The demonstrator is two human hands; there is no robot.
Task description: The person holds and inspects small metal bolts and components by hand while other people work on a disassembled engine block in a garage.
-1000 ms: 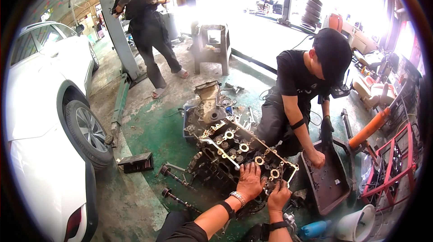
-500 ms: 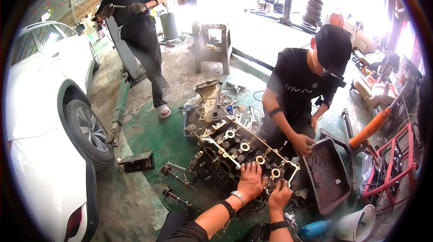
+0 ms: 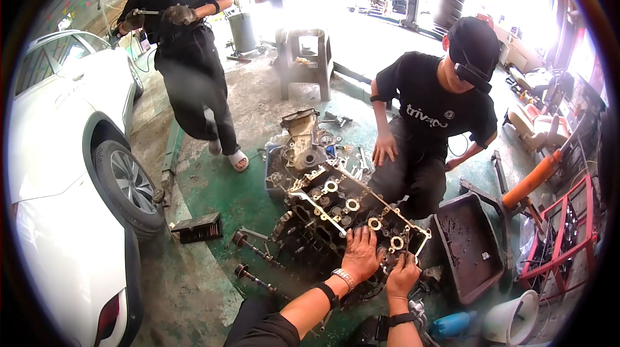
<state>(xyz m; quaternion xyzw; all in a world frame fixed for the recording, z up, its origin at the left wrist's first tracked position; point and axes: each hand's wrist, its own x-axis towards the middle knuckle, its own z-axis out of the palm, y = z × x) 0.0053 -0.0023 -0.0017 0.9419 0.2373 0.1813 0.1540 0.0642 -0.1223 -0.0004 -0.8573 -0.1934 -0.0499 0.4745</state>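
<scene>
An engine cylinder head (image 3: 352, 203), with a pale rim and several ring-shaped bearing seats along its middle, lies before me. My left hand (image 3: 360, 258) rests on its near edge, fingers stretched over the rim, holding nothing that I can see. Close beside it, my right hand (image 3: 402, 274) is closed in a pinch at the near right end of the head, fingertips against the metal. Whatever the pinch holds is too small and dark to make out. Two camshafts (image 3: 255, 248) lie on the floor to the left of the head.
A black tray (image 3: 496, 269) with small parts stands right, near a white bucket (image 3: 515, 324) and blue bottle (image 3: 453, 325). One person (image 3: 439, 108) crouches across from me; another (image 3: 187, 50) stands far left holding a tool. A white car (image 3: 71, 172) borders the left.
The crouching person's hand has left the tray and come back to their knee. The standing person has stepped closer. My own hands have barely moved.
</scene>
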